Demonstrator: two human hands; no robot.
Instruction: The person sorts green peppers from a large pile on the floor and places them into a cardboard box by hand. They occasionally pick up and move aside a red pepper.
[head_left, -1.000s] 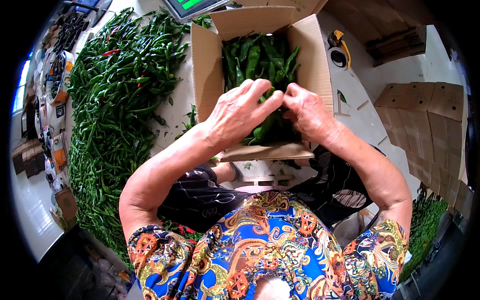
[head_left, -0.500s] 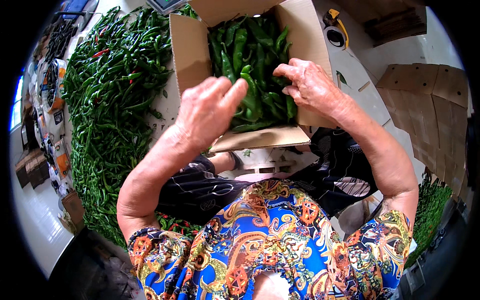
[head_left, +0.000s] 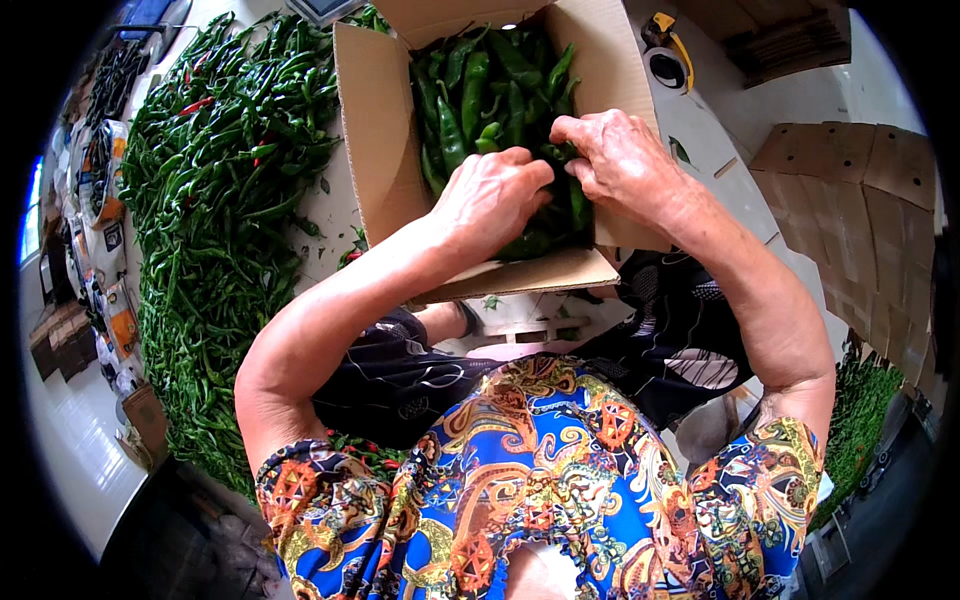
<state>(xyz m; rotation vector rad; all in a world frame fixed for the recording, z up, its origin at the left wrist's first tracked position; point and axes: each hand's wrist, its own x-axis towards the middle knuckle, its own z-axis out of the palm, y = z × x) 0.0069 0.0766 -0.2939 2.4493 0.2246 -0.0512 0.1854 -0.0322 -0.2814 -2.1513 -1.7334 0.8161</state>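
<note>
An open cardboard box (head_left: 378,130) in front of me holds long green peppers (head_left: 474,95), laid mostly lengthwise. Over the near part of the box, my left hand (head_left: 495,195) is closed, its fingertips bent down among the peppers; what they grip is hidden. The curved end of one pepper (head_left: 488,138) shows just beyond its knuckles. My right hand (head_left: 620,160) reaches in over the box's right side. Its thumb and forefinger are closed on a green pepper, which is mostly covered by the fingers.
A big heap of green peppers (head_left: 220,200) with a few red ones spreads along the left. Beyond the box's right side lies a yellow-and-black tape dispenser (head_left: 668,65). Flattened cardboard (head_left: 850,220) stands farther right, near more green peppers (head_left: 860,430).
My left hand has moved right and slightly down over the box, covering a pepper that showed before. My right hand has shifted only slightly.
</note>
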